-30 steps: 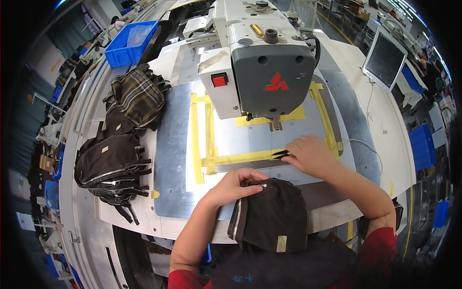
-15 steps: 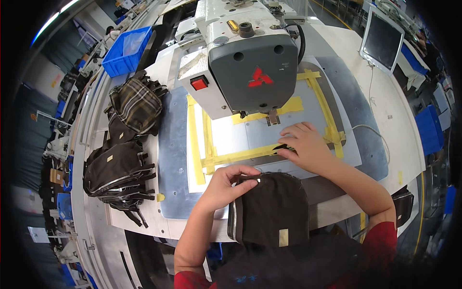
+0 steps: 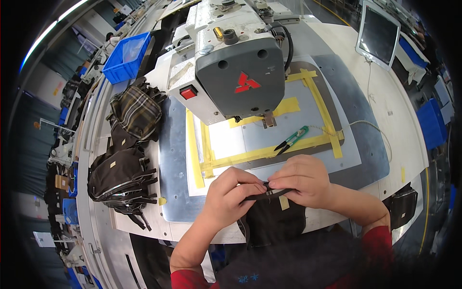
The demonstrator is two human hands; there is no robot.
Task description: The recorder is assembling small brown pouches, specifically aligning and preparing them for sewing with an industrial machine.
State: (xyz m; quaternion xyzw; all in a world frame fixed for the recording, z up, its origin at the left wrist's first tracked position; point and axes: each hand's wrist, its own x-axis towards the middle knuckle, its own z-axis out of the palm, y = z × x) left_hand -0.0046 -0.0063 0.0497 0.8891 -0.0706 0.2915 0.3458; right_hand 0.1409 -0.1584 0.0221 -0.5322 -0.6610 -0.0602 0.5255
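Note:
A dark fabric bag piece with a small cream patch hangs over the table's front edge, in front of my body. My left hand pinches its raised upper edge, a dark band, from the left. From the right, my right hand grips the same edge, the thumbs and fingertips of both hands nearly meeting. What lies under the fingers is hidden. Just beyond my right hand, green-handled thread snips rest on the yellow-taped template, blades pointing toward me.
A large sewing machine head stands over the template. Dark bags are piled at the left, one plaid. Beyond them sits a blue bin. A monitor stands far right, a cord trails nearby, and another dark bag is at right.
The thread snips, earlier in my right hand, now lie on the template. My right hand has come back to the bag piece, whose upper edge is now lifted between both hands.

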